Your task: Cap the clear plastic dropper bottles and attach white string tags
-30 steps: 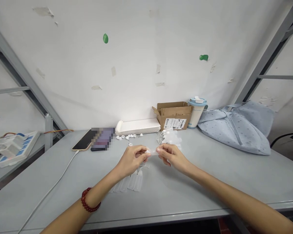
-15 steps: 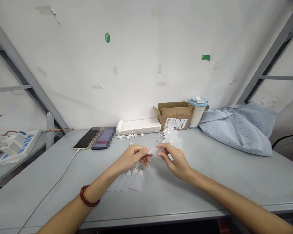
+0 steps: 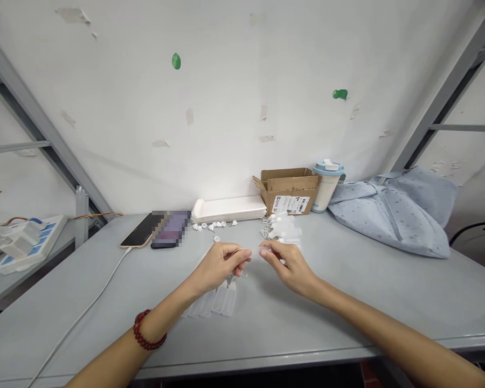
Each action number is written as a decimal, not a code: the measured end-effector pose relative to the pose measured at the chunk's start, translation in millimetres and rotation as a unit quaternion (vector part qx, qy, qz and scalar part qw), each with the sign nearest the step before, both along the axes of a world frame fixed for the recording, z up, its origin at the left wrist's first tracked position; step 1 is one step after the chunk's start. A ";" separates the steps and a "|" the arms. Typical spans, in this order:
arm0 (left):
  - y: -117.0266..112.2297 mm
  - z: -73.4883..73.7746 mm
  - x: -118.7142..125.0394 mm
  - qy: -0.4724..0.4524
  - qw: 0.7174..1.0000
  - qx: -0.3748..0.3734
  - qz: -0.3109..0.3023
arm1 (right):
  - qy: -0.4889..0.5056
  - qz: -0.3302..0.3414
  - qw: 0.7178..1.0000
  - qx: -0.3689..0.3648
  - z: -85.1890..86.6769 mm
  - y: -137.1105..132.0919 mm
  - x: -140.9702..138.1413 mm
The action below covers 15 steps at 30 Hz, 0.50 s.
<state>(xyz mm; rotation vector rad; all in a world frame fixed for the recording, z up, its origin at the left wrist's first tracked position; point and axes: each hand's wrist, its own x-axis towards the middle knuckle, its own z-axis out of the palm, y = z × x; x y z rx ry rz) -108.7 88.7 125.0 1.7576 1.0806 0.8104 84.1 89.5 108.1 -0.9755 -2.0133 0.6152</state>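
My left hand [image 3: 223, 264] is closed in a pinch, thumb against fingers, on one end of what looks like a small translucent plastic bottle [image 3: 255, 249]. At its other end, my right hand [image 3: 288, 265] pinches too; the fingers cover most of the piece. Below my left hand, several translucent bottles [image 3: 228, 299] with whitish tops and thin cords lie side by side, partly hidden by the wrist. Beyond my right hand is a heap of clear plastic pieces with white cords [image 3: 283, 226]. Small white caps [image 3: 216, 226] are scattered farther back, one cap [image 3: 216, 238] nearer my left hand.
Against the wall stand a white stack [image 3: 230, 209], an open cardboard box [image 3: 291, 191] and a blue-lidded cup [image 3: 327, 186]. A blue cloth bag [image 3: 392, 215] lies right. Left are two phones [image 3: 139, 231], a charging cable [image 3: 81, 318] and a power strip [image 3: 32, 242].
Both hands stay close together around the piece. The right-hand fingers have closed in and lowered slightly, and less of the translucent plastic shows between the hands. The left forearm has shifted slightly right.
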 end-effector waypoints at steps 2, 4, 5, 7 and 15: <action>-1.1 -0.6 1.3 0.041 0.998 0.042 0.017 | 0.025 0.011 0.997 -0.068 1.7 1.9 -0.1; -2.0 -1.7 2.4 0.088 0.990 0.106 0.023 | 0.070 0.031 0.985 -0.152 2.9 4.1 -0.2; -2.2 -2.4 2.7 0.110 0.984 0.142 0.021 | 0.097 0.042 0.975 -0.195 3.4 5.1 -0.3; -2.1 -3.9 2.7 0.141 0.969 0.202 0.014 | 0.147 0.064 0.950 -0.267 4.2 6.7 -0.3; 3.7 -8.2 -1.1 0.176 0.947 0.268 -0.010 | 0.202 0.087 0.909 -0.353 4.1 8.5 -1.5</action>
